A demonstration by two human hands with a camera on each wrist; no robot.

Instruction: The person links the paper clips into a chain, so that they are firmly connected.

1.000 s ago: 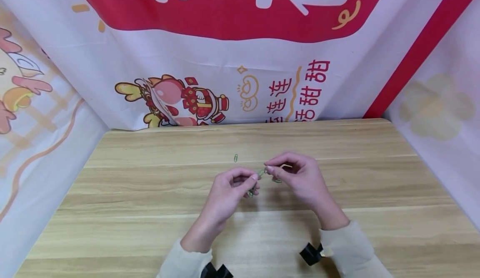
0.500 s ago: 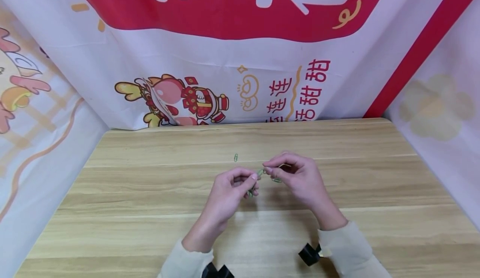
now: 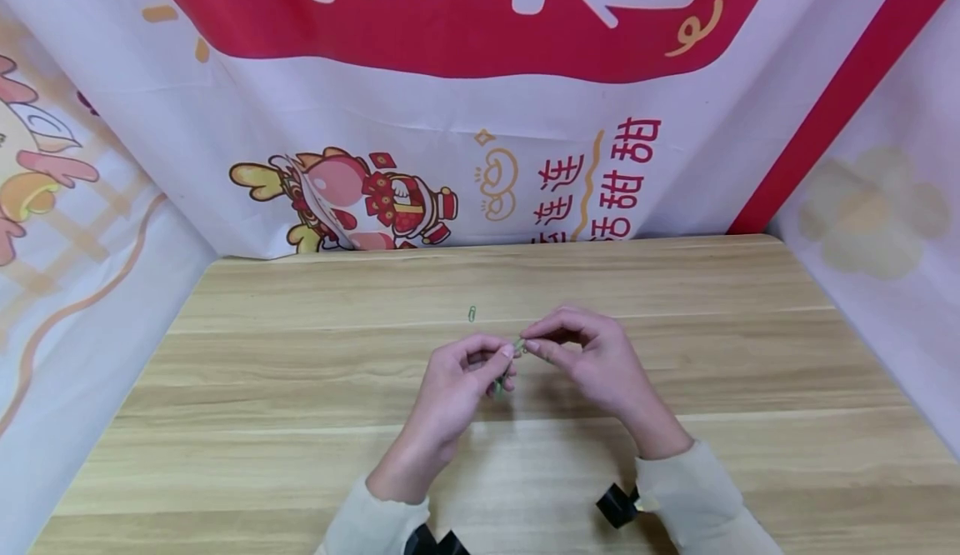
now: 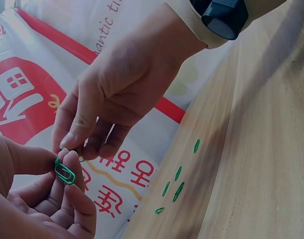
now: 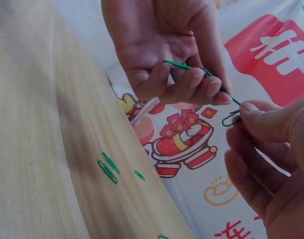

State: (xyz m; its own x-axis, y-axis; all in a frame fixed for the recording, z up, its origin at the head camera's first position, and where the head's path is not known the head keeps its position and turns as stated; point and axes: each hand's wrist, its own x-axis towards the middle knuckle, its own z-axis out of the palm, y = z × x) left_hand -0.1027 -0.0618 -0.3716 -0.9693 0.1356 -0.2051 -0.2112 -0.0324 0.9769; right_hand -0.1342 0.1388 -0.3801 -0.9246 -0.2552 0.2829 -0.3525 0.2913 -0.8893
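Thumb and fingers of the left hand (image 3: 457, 380) pinch a green paper clip (image 4: 65, 173), and more green wire (image 5: 179, 65) lies across that hand's fingers. Just beside it, the right hand (image 3: 596, 359) pinches another clip (image 5: 230, 121). I can't tell if the two clips are hooked together. One loose clip (image 3: 472, 314) lies past the left hand on the surface (image 3: 225, 455), and other loose clips (image 4: 178, 191) lie down below it. I think the thin wire could slip or bend if the hands pull too hard, and fingertips may hide a missed loop.
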